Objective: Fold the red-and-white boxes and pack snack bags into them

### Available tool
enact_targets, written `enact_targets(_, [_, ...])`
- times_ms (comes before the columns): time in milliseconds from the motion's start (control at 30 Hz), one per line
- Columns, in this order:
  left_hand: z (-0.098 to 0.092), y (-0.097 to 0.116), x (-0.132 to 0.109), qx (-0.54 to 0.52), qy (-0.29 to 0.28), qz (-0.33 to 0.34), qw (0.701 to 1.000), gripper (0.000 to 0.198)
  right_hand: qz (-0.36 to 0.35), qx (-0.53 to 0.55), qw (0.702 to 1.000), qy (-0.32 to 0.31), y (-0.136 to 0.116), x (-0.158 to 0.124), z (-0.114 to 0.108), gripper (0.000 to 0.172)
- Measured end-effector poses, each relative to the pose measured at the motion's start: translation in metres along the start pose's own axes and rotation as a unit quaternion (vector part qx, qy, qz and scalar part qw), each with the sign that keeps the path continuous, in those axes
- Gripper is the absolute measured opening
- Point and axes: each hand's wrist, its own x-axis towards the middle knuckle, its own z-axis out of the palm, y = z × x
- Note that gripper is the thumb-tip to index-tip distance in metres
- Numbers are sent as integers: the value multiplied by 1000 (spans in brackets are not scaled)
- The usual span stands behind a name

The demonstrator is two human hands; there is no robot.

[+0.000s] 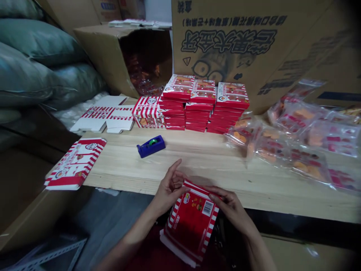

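A red-and-white striped carton (188,222) with a barcode is held between my two hands, just off the table's front edge. My left hand (170,188) grips its upper left corner, thumb on the printed face and index finger raised. On the upper right edge, my right hand (229,203) is closed with its thumb on the face and fingers behind. The carton's far end is near the tabletop, and a white flap shows at its near end. Beyond my hands lies a blue tape dispenser (151,146) with a green core.
Stacked red cartons (197,109) stand at the table's back. Flattened cartons (76,162) lie at the left edge, with white-sided blanks (104,114) behind. Clear bags of orange pieces (299,143) cover the right side. An open cardboard box (98,52) and sacks (36,45) are farther left.
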Motion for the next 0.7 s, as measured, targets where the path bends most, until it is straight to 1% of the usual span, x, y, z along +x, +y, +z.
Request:
enact_targets(100, [-3, -7, -10, 8, 32, -9, 999, 87, 10, 20, 999, -32, 5, 2, 5, 39])
enact_targets(167, [-4, -10, -13, 8, 50, -13, 999, 89, 11, 23, 999, -38, 8, 5, 6, 37])
enact_targets(333, [-3, -9, -11, 9, 82, -20, 996, 90, 11, -2, 1000, -15, 10, 13, 8, 41])
enact_targets(433, [0, -5, -6, 8, 97, -6, 995, 88, -41, -45, 998, 14, 4, 18, 9, 39])
enact_targets(500, [4, -3, -4, 7, 111, 10, 994, 84, -84, -87, 992, 27, -2, 20, 9, 37])
enact_targets(567, [7, -2, -5, 9, 122, 30, 992, 75, -111, -110, 987, 29, -6, 22, 9, 35])
enact_targets(633, [9, -3, -7, 20, 122, 45, 991, 66, -118, -108, 987, 26, -7, 23, 8, 33])
enact_targets(700, [9, -6, -9, 35, 112, 49, 992, 58, -109, -95, 989, 18, -5, 23, 7, 32])
